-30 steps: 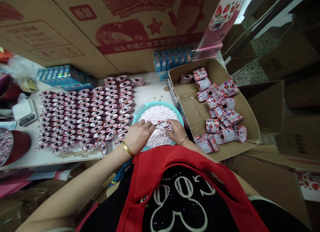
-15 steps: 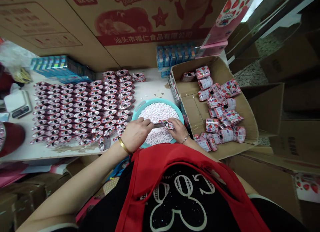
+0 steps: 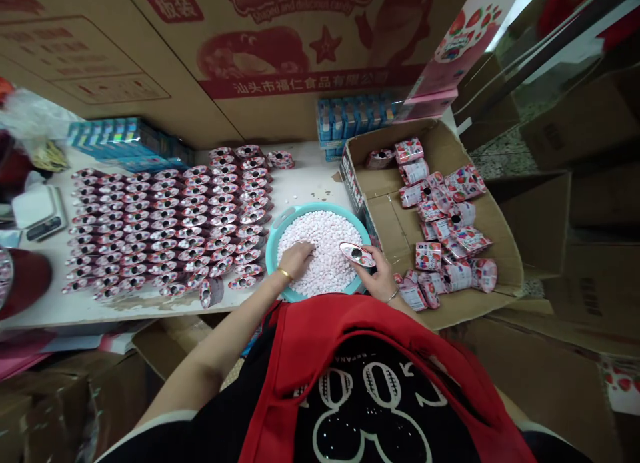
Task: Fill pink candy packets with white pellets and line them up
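A teal basin (image 3: 280,227) full of small pale pink candies (image 3: 323,240) stands at the table's near edge. My left hand (image 3: 296,260) rests in the candies at the basin's near left, fingers curled down into them. My right hand (image 3: 377,274) holds a small strawberry-print container (image 3: 357,254) over the basin's right rim, its open top facing up. To the left, many of the same containers (image 3: 165,223) lie in rows on the white table (image 3: 310,180).
A cardboard box (image 3: 390,233) on the right holds several strawberry containers. Blue packs (image 3: 350,116) and printed cartons (image 3: 280,56) line the back. A small scale (image 3: 37,213) and a red bowl (image 3: 23,280) sit at far left.
Both hands were together on one container over the candies. Now they have parted: the right hand has lifted the container rightward, the left has dropped into the candies.
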Demonstrator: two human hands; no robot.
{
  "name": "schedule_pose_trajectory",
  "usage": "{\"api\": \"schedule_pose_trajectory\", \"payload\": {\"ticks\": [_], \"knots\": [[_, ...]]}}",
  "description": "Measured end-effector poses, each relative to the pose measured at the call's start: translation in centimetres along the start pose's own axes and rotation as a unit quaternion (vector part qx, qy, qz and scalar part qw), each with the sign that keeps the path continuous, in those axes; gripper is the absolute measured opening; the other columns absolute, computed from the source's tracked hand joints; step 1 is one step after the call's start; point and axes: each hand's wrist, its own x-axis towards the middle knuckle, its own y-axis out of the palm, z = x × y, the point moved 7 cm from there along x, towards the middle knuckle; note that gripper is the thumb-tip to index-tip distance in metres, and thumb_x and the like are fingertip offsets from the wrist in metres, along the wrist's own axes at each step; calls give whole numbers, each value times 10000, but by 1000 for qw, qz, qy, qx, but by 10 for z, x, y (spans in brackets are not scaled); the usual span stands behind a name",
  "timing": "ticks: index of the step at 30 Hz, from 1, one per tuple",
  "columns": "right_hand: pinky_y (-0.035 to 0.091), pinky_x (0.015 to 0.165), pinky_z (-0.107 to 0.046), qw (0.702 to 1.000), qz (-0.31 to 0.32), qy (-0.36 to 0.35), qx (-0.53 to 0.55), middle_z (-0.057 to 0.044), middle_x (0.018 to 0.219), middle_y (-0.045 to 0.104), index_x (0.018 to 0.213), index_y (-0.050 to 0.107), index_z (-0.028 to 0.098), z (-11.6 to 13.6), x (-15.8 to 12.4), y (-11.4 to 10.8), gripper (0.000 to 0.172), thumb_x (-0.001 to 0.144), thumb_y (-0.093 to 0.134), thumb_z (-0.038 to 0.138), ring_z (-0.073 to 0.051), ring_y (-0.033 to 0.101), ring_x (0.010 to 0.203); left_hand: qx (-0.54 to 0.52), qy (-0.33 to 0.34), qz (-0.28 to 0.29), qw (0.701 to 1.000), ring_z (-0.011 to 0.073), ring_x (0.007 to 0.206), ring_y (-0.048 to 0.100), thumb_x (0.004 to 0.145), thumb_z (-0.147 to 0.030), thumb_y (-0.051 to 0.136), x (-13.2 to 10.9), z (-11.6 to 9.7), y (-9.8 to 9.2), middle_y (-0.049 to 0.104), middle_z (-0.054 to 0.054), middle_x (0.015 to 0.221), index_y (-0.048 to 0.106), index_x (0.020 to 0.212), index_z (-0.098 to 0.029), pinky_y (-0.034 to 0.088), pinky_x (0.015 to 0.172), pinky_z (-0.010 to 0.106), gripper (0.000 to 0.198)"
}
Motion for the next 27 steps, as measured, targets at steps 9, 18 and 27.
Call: {"api": "schedule_pose_trajectory", "payload": {"ticks": [9, 18, 27], "knots": [[503, 845, -369, 999, -24, 20, -24, -89, 1058, 632, 1120, 541, 198, -1, -2, -3, 352, 799, 617, 324, -220, 606, 956, -172, 33, -36, 984, 178, 900, 592, 832, -353, 539, -21, 11, -21, 647, 67, 1002, 570, 1077, -170, 477, 814, 317, 308], [446, 978, -445, 986, 65, -101, -116, -129, 1136, 589, 1176, 508, 167, 19, 13, 30, 416, 762, 538, 143, -269, 525, 1107, 16, 134, -22, 991, 170, 885, 589, 877, -291, 474, -47, -49, -117, 635, 60, 956, 576, 1028, -186, 465, 768, 294, 210], [446, 981, -445, 985, 82, -122, -93, -117, 1141, 586, 1178, 506, 174, 25, 15, 39, 442, 740, 541, 127, -261, 520, 1113, 254, 99, 5, 962, 219, 822, 577, 867, -115, 397, -51, -125, -153, 613, 90, 841, 611, 873, -171, 449, 637, 316, 222]]}}
